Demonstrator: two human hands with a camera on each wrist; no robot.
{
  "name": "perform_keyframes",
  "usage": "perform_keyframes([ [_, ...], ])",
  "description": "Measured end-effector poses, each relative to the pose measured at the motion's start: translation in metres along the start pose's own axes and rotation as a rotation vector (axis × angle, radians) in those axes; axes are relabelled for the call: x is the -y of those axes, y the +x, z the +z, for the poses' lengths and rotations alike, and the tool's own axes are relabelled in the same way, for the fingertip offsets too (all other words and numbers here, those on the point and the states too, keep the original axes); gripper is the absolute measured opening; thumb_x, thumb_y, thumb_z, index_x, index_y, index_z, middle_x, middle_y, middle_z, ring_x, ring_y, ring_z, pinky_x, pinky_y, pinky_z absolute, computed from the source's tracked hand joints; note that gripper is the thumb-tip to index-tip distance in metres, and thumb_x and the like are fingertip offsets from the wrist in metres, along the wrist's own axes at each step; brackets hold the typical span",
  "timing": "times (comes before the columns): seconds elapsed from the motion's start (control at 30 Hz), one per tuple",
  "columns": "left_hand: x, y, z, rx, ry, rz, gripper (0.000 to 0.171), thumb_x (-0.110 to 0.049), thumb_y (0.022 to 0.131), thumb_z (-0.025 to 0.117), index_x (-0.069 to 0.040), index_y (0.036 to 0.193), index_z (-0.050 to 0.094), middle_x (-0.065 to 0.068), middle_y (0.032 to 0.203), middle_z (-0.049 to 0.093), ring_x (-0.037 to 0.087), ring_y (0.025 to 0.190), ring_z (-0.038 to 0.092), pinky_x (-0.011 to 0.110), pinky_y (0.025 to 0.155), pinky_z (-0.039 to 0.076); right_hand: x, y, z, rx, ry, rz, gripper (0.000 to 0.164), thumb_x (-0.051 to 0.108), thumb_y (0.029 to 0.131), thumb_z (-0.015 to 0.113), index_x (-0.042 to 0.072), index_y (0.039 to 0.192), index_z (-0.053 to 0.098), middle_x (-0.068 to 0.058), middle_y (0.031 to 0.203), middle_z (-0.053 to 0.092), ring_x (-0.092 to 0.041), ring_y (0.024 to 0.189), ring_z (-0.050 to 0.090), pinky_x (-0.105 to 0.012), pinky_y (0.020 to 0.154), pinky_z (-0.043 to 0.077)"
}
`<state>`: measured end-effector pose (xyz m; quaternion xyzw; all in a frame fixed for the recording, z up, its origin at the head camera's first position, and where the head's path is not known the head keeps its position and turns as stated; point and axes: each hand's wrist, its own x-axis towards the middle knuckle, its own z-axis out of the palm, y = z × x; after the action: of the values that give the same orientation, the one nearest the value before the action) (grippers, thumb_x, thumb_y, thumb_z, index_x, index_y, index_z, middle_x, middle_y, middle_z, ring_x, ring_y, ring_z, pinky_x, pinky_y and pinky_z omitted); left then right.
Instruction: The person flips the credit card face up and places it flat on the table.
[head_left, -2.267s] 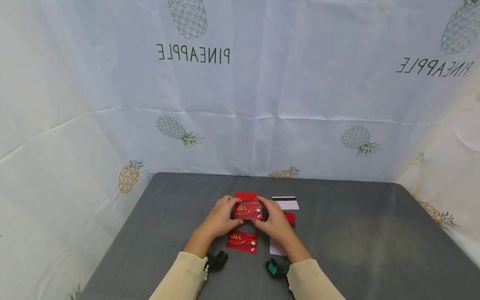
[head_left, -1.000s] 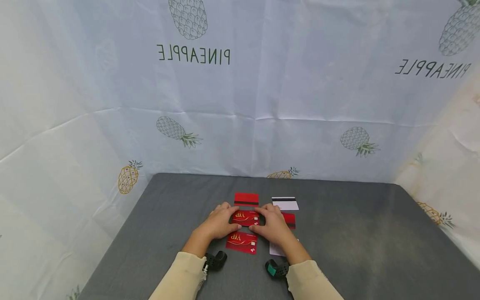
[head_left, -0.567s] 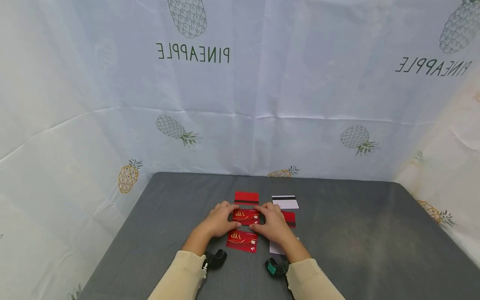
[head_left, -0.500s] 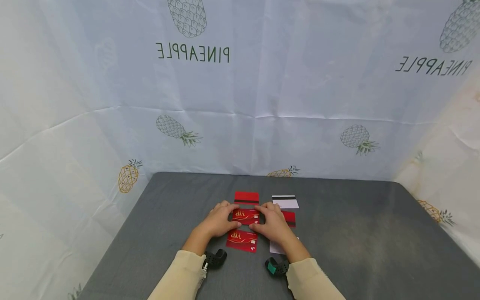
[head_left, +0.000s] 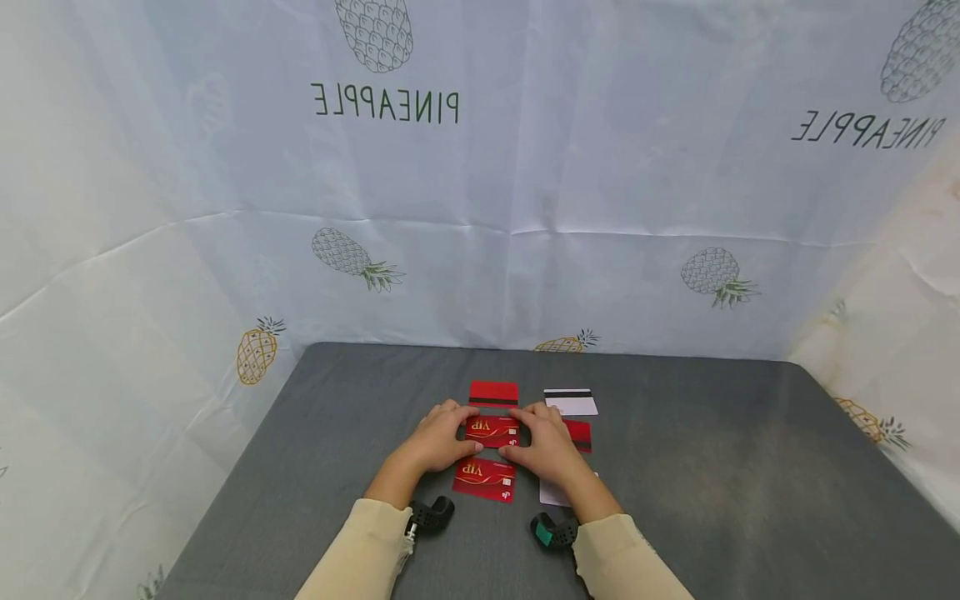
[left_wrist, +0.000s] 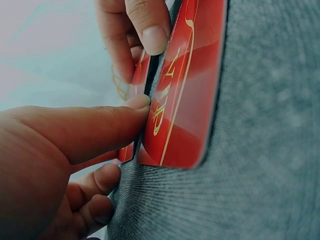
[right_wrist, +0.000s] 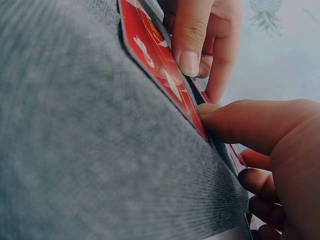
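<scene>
In the head view a red VIP card (head_left: 491, 432) lies on the grey table between both hands. My left hand (head_left: 438, 439) pinches its left end, thumb at the near edge and index finger at the far edge. The same kind of grip is on its right end, from my right hand (head_left: 546, 446). Just nearer lies a second red VIP card (head_left: 483, 480), slightly turned; it fills much of the left wrist view (left_wrist: 187, 100). Beyond the pinched card is a red card with a black stripe (head_left: 493, 393). Both wrist views show the pinched card only edge-on.
To the right, a white striped card (head_left: 571, 403) lies farthest, then a red striped card (head_left: 578, 435) and a pale card (head_left: 552, 494), the last two partly hidden by the right hand and arm. A pineapple-print curtain (head_left: 480, 167) stands behind the grey table (head_left: 712, 467).
Both hands brought the VIP card, earlier raised over the red striped card, down and nearer onto the table between the other two red cards. Over the last second the hands stay still.
</scene>
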<state>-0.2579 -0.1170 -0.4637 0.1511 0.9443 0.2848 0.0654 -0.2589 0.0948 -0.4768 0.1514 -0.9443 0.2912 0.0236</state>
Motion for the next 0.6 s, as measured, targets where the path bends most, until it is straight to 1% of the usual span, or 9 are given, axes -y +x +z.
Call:
perform_keyframes([
  [0.33, 0.0003, 0.0009, -0.0005, -0.005, 0.010, 0.003, 0.056, -0.033, 0.088, 0.074, -0.013, 0.138, 0.056, 0.003, 0.108, 0.054, 0.018, 0.096, 0.046, 0.041, 0.086, 0.042, 0.0025, 0.0002, -0.0028, 0.010, 0.008, 0.019, 0.066, 0.036, 0.076, 0.083, 0.012, 0.133, 0.062, -0.005, 0.117, 0.057, -0.021, 0.105, 0.045, -0.044, 0.090, 0.045],
  [0.53, 0.0001, -0.0017, -0.0006, -0.009, 0.003, 0.007, 0.056, -0.031, 0.088, 0.074, -0.011, 0.137, 0.056, 0.004, 0.110, 0.054, 0.020, 0.097, 0.047, 0.043, 0.086, 0.043, 0.0025, -0.0024, -0.0015, 0.003, 0.020, 0.030, 0.068, 0.035, 0.074, 0.084, 0.014, 0.134, 0.061, -0.005, 0.119, 0.058, -0.022, 0.108, 0.047, -0.044, 0.091, 0.049],
  [0.6, 0.0006, -0.0027, 0.0008, -0.009, 0.000, 0.007, 0.056, -0.031, 0.088, 0.074, -0.011, 0.137, 0.056, 0.004, 0.111, 0.054, 0.020, 0.097, 0.047, 0.043, 0.086, 0.043, 0.0022, -0.0037, -0.0015, -0.008, 0.031, 0.022, 0.067, 0.034, 0.074, 0.084, 0.014, 0.134, 0.061, -0.005, 0.118, 0.058, -0.023, 0.110, 0.047, -0.045, 0.091, 0.050],
])
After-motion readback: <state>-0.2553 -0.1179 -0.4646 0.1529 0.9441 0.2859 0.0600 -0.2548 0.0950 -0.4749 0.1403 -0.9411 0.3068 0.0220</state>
